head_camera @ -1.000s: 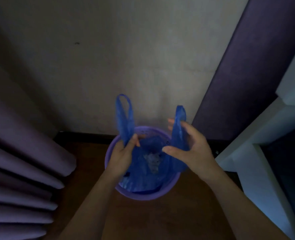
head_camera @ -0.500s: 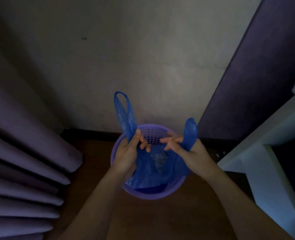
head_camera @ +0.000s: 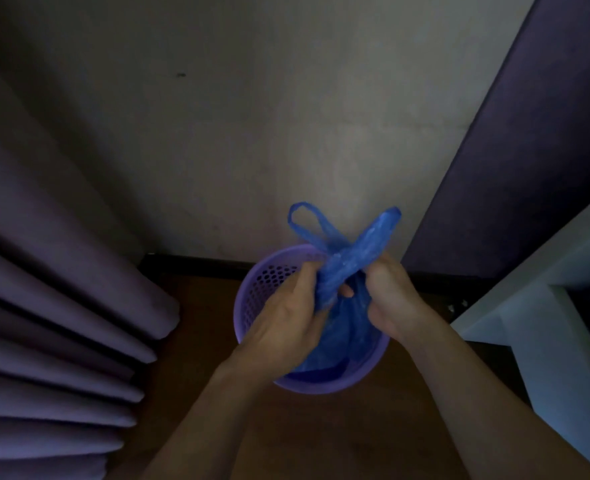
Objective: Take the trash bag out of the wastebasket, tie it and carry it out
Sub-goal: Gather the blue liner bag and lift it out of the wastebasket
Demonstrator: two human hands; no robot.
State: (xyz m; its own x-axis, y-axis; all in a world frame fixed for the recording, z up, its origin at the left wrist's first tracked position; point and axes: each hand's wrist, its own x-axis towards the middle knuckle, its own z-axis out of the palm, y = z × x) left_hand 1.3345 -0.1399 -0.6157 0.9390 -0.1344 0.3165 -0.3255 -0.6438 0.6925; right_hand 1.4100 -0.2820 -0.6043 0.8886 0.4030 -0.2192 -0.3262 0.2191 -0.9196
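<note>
The blue trash bag (head_camera: 347,327) sits inside the purple wastebasket (head_camera: 258,289), which stands on the wooden floor (head_camera: 314,438) close to the wall (head_camera: 286,133). Both hands work above the basket's mouth. The left hand (head_camera: 286,317) is closed around one bag handle, the right hand (head_camera: 390,299) closed around the other — the two handles (head_camera: 352,251) cross each other just above the fingers, one loop leaning left, the other end pointing up to the right. The lower part of the bag hangs down into the basket. Purple curtains (head_camera: 61,323) fall in folds at the left, and a white desk (head_camera: 546,323) edge shows at the right.
</note>
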